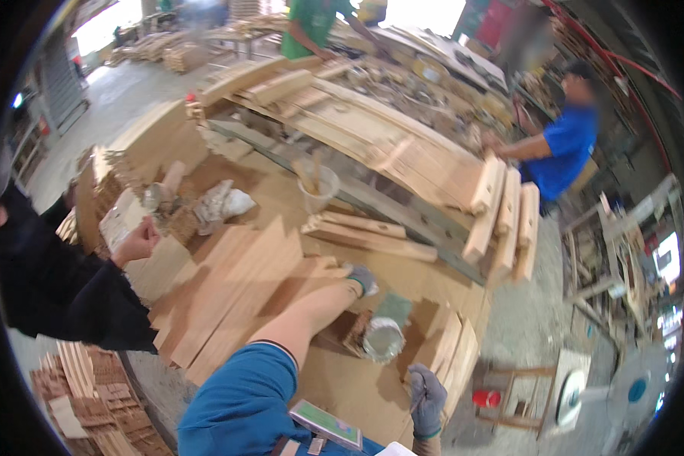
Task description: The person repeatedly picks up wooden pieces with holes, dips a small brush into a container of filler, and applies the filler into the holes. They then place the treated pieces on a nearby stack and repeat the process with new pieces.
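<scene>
reaching left hand (363,278) over wooden slats (235,281), grip unclear, right hand (427,397) curled loosely below tin can (382,339)

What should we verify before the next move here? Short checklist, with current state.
1. Left hand, gloved, is at the edge of the fanned wooden slats; whether it grips one: cannot tell.
2. Right hand, gloved, low by the stacked slats, nothing visibly in it: ok.
3. Metal can sits upright between the two hands, close to the left forearm: not ok, knock risk.
4. The hand of the person in black is at the far side of the same slat pile: not ok, shared space.
5. White bucket with sticks stands upright, away from both hands: ok.
</scene>
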A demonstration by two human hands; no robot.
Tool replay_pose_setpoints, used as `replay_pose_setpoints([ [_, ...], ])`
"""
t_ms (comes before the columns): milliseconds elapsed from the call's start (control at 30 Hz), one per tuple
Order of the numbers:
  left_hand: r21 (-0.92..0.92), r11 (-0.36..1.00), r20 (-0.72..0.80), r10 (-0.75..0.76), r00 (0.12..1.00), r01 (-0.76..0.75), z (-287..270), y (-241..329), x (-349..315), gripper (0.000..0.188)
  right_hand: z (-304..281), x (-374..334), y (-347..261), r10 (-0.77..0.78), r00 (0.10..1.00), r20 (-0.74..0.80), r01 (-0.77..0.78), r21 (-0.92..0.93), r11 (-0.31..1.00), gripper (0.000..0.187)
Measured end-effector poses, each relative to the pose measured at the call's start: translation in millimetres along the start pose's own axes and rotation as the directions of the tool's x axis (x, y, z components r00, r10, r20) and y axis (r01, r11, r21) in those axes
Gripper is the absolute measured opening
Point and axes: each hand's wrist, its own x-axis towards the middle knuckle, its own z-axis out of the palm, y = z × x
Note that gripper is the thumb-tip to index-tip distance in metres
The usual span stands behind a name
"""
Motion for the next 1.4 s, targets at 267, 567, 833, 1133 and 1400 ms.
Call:
replay_pose_setpoints([
  [267,-0.779,0.083,-0.626,-0.038,0.779,-0.622,-116,-3,-71,0.041,-9,7,-32,-0.181,0.983,-0.045,0.172,-0.148,0.974,0.013],
  [567,-0.272,0.876,-0.798,0.026,0.603,-0.399,-118,-119,-221,0.052,6,50,-99,-0.483,0.844,0.232,0.535,-0.338,0.774,0.018],
  [833,-0.031,0.997,-0.564,0.043,0.824,-0.073,-44,-137,-262,0.064,77,164,-124,-0.468,0.801,0.374,0.599,-0.493,0.631,0.024],
  [1133,-0.12,0.985,-0.6,0.03,0.799,-0.127,-43,-146,-259,0.059,202,333,-138,-0.426,0.801,0.419,0.578,-0.725,0.373,0.023],
  [1400,-0.118,0.984,-0.491,0.056,0.869,-0.131,-49,-151,-256,0.059,329,442,-71,-0.552,0.551,0.625,0.774,-0.63,0.061,0.024],
])
